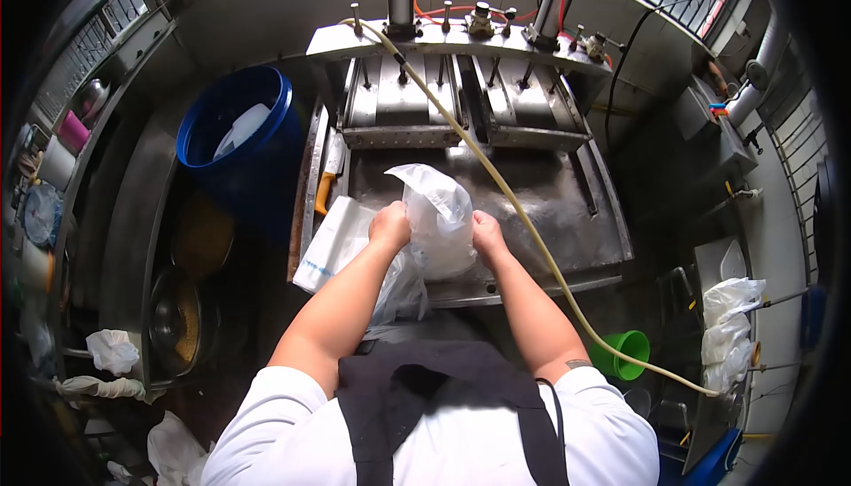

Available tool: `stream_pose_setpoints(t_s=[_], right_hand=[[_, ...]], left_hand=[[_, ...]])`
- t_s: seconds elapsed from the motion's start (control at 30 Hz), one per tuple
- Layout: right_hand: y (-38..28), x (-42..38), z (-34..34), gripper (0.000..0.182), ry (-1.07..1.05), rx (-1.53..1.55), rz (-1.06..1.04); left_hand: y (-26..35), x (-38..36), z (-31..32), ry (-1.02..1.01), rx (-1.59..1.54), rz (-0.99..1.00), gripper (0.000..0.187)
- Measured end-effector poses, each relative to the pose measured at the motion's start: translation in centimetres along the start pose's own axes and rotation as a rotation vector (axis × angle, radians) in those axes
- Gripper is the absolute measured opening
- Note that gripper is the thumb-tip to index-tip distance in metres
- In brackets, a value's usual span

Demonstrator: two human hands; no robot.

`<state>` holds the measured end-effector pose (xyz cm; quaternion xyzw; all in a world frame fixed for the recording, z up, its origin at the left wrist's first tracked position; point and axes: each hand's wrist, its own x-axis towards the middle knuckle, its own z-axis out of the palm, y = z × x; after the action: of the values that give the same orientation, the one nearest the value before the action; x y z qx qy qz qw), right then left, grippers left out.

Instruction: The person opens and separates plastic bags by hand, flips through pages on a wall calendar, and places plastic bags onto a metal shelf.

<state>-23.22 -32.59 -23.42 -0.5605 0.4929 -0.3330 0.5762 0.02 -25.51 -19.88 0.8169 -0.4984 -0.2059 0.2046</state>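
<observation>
A translucent plastic bag point(441, 225) hangs between my two hands above the front of the metal table point(550, 185). My left hand point(390, 226) is closed on the bag's left edge, and my right hand point(487, 234) grips its right edge. The bag's top flops over toward the back, and its lower part looks filled with something whitish that I cannot make out. To the left, a stack of white plastic bags point(340, 236) lies on the table's front left corner, beside my left forearm. More clear plastic point(403, 287) droops below my left hand, near the table's front edge.
A knife with an orange handle point(325, 192) rests at the table's left edge. The metal press point(461, 47) stands behind. A beige hose point(501, 185) crosses the table to the right. A blue barrel point(282, 105) is at the left, a green bucket point(631, 350) at the right.
</observation>
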Motion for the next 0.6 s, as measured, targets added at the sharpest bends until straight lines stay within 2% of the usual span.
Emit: stream_pose_setpoints(t_s=[0.03, 0.1, 0.13, 0.17, 0.2, 0.23, 0.27, 0.3, 0.33, 0.37, 0.43, 0.47, 0.53, 0.57, 0.6], right_hand=[[-0.6, 0.4, 0.0, 0.026, -0.053, -0.004, 0.064], [-2.0, -0.1, -0.6, 0.03, -0.029, -0.129, 0.023], [-3.0, -1.2, -1.3, 0.033, -0.086, 0.005, 0.115], [-3.2, -2.2, -2.1, 0.038, -0.141, 0.141, 0.211], [-2.6, -3.2, -2.8, 0.038, -0.139, 0.143, 0.209], [-1.9, -4.4, -3.8, 0.047, -0.104, 0.111, 0.088], [-1.2, -5.2, -4.9, 0.057, -0.07, 0.075, -0.028], [-0.3, -5.4, -6.2, 0.078, -0.13, 0.009, -0.137], [-1.9, -6.3, -6.4, 0.086, -0.13, -0.073, -0.242], [-3.8, -7.0, -6.9, 0.094, -0.132, -0.154, -0.348], [-8.3, -7.5, -5.7, 0.105, -0.117, -0.305, -0.646], [-9.9, -7.3, -4.6, 0.107, -0.116, -0.304, -0.734], [-8.2, -4.6, -1.8, 0.104, -0.158, -0.244, -0.801], [-6.5, -3.9, -0.5, 0.101, -0.198, -0.181, -0.872], [-4.3, -4.1, 0.7, 0.096, -0.212, -0.154, -0.741]], left_hand=[[-0.5, 0.6, 0.5, 0.013, -0.008, 0.005, 0.027], [-2.3, 1.8, 1.0, -0.023, -0.117, 0.027, 0.029], [-3.3, 1.9, 0.9, -0.089, -0.247, 0.027, 0.033], [-3.7, 1.1, -0.2, -0.083, -0.247, 0.031, 0.033], [-3.6, -0.4, -2.0, -0.127, -0.618, -0.137, 0.04], [-3.9, -1.6, -3.0, -0.173, -0.988, -0.314, 0.047], [-5.1, -2.3, -3.4, -0.136, -0.952, -0.222, 0.051], [-6.4, -2.9, -3.6, -0.099, -0.916, -0.133, 0.055], [-6.9, -3.2, -3.7, -0.075, -0.814, 0.05, 0.072], [-7.1, -3.9, -3.5, -0.08, -0.815, 0.04, 0.072], [-2.8, -7.2, -6.4, 0.172, -0.274, 0.549, 0.105], [-1.6, -7.7, -5.7, 0.162, -0.276, 0.543, 0.105], [0.8, -8.1, -4.2, 0.226, -0.152, 0.661, 0.133], [1.5, -7.2, -3.3, -0.044, -0.293, 0.526, 0.136], [0.6, -6.8, -1.1, -0.053, -0.272, 0.524, 0.136]])
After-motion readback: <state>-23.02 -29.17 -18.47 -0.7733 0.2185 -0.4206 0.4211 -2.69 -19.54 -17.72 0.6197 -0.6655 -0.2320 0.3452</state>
